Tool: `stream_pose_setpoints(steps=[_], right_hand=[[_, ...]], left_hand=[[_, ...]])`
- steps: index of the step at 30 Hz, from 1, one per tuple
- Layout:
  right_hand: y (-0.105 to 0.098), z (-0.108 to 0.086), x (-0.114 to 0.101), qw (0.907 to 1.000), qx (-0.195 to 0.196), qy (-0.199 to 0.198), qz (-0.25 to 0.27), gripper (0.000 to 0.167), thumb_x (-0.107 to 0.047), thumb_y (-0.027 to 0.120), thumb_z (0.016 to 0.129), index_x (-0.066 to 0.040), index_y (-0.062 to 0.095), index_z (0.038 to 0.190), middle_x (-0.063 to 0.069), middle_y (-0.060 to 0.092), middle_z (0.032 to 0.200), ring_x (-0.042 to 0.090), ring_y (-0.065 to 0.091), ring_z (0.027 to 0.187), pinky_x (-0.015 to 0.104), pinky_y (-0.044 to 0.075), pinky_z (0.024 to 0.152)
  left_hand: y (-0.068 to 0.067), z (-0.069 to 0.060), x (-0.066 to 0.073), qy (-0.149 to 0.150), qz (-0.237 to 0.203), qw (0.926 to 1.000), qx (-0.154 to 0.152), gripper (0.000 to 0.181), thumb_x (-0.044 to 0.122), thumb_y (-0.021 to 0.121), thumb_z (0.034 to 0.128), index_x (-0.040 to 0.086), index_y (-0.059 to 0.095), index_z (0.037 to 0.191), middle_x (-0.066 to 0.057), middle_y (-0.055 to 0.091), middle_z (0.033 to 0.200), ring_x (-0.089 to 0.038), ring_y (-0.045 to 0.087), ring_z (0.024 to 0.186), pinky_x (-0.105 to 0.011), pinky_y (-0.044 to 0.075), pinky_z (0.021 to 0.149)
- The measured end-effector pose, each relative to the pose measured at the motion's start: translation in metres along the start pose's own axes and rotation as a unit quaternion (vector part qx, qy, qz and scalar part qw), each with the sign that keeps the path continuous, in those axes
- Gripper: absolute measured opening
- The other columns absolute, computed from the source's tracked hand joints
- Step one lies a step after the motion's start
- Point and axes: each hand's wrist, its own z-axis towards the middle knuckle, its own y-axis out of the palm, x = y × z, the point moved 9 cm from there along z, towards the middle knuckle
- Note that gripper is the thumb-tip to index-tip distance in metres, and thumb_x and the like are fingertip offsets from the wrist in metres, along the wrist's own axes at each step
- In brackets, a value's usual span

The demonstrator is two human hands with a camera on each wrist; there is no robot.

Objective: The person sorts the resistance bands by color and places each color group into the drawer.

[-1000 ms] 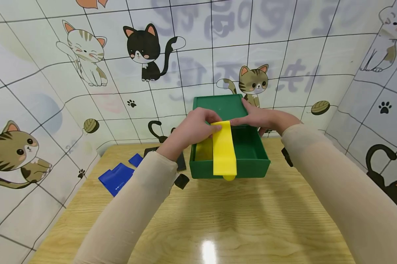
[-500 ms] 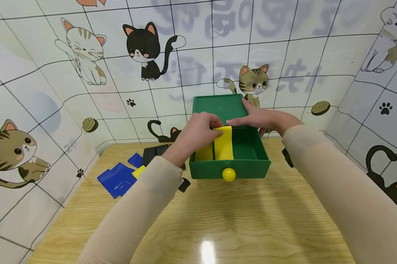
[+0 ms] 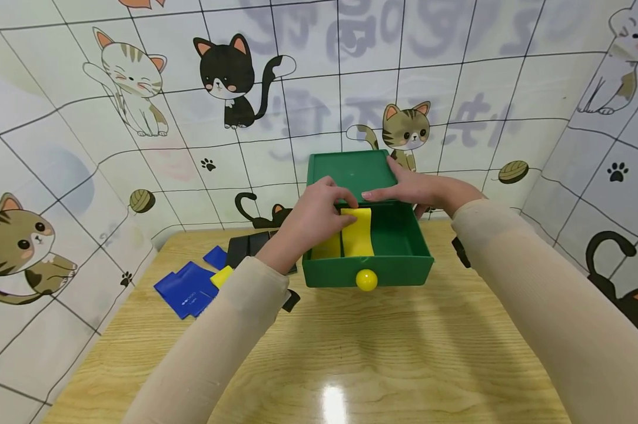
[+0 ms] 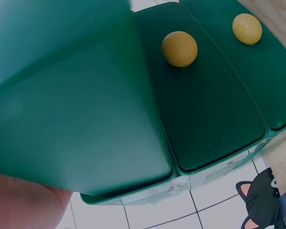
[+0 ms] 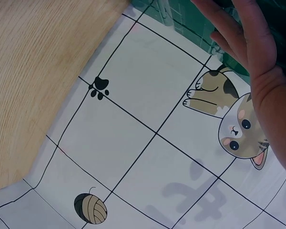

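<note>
A green drawer (image 3: 319,274) with a yellow knob (image 3: 366,280) stands pulled out of a green cabinet (image 3: 351,169). Upright inside it is a yellow strip (image 3: 358,240), with another yellow piece (image 3: 326,247) to its left. My left hand (image 3: 319,215) pinches the strip's upper end between thumb and index finger. Spread over the cabinet's top and right side, my right hand (image 3: 422,191) rests with fingers extended; the right wrist view shows this hand (image 5: 257,52) against the green side. In the left wrist view only part of my left hand (image 4: 24,202) appears, its fingertips hidden.
Blue pieces (image 3: 186,288), a yellow piece (image 3: 221,276) and black items (image 3: 238,250) lie on the wooden table (image 3: 351,353) to the left. Part of these is behind my left arm. A cat-patterned wall (image 3: 308,76) rises behind the cabinet. Other closed drawers (image 4: 205,105) have yellow knobs.
The yellow strip has gone from hanging over the drawer's front to standing inside it, uncovering the knob. My left hand has moved slightly lower with it; the right hand has stayed in place.
</note>
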Motion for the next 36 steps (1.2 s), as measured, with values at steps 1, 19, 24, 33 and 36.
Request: stream_pose_setpoints(steps=[1, 19, 24, 33, 36], right_hand=[[0.000, 0.000, -0.001, 1.0000, -0.001, 0.000, 0.002, 0.129, -0.075, 0.065, 0.092, -0.036, -0.037, 0.160, 0.024, -0.007, 0.178, 0.057, 0.027, 0.157, 0.071, 0.054, 0.101], [0.002, 0.000, -0.002, 0.9999, -0.006, 0.003, 0.009, 0.129, -0.074, 0.065, 0.092, -0.036, -0.038, 0.160, 0.024, -0.008, 0.178, 0.056, 0.024, 0.158, 0.073, 0.051, 0.103], [0.001, -0.002, -0.002, 1.0000, -0.002, 0.005, -0.004, 0.130, -0.077, 0.065, 0.091, -0.036, -0.037, 0.160, 0.024, -0.008, 0.178, 0.056, 0.027, 0.157, 0.071, 0.052, 0.103], [0.001, -0.002, -0.002, 0.9999, -0.003, 0.005, -0.011, 0.130, -0.076, 0.065, 0.091, -0.036, -0.037, 0.161, 0.024, -0.010, 0.178, 0.053, 0.030, 0.156, 0.063, 0.056, 0.100], [0.001, -0.002, -0.003, 0.9999, -0.003, 0.001, -0.014, 0.129, -0.075, 0.064, 0.092, -0.035, -0.037, 0.161, 0.025, -0.010, 0.178, 0.054, 0.033, 0.154, 0.061, 0.057, 0.099]], left_hand=[[0.000, 0.000, -0.001, -0.001, -0.001, 1.0000, 0.002, 0.020, 0.022, 0.078, 0.0994, 0.016, 0.080, 0.118, -0.007, 0.059, 0.110, -0.022, 0.058, 0.095, -0.030, 0.054, 0.080], [-0.018, -0.010, -0.017, -0.022, -0.068, 0.9974, 0.012, 0.016, 0.022, 0.076, 0.1012, 0.012, 0.079, 0.114, -0.008, 0.062, 0.106, -0.020, 0.056, 0.072, -0.031, 0.051, 0.069], [-0.029, -0.015, -0.031, -0.041, -0.108, 0.9932, 0.013, 0.016, 0.022, 0.075, 0.1017, 0.013, 0.077, 0.115, -0.008, 0.061, 0.101, -0.025, 0.066, 0.074, -0.032, 0.054, 0.068], [-0.053, -0.032, -0.068, -0.087, -0.129, 0.9875, 0.025, 0.016, 0.027, 0.074, 0.1018, 0.017, 0.077, 0.114, -0.008, 0.063, 0.097, -0.023, 0.073, 0.077, -0.035, 0.061, 0.073], [-0.061, -0.041, -0.088, -0.105, -0.117, 0.9870, 0.031, 0.018, 0.030, 0.074, 0.1018, 0.017, 0.076, 0.115, -0.007, 0.063, 0.097, -0.022, 0.073, 0.077, -0.034, 0.061, 0.074]])
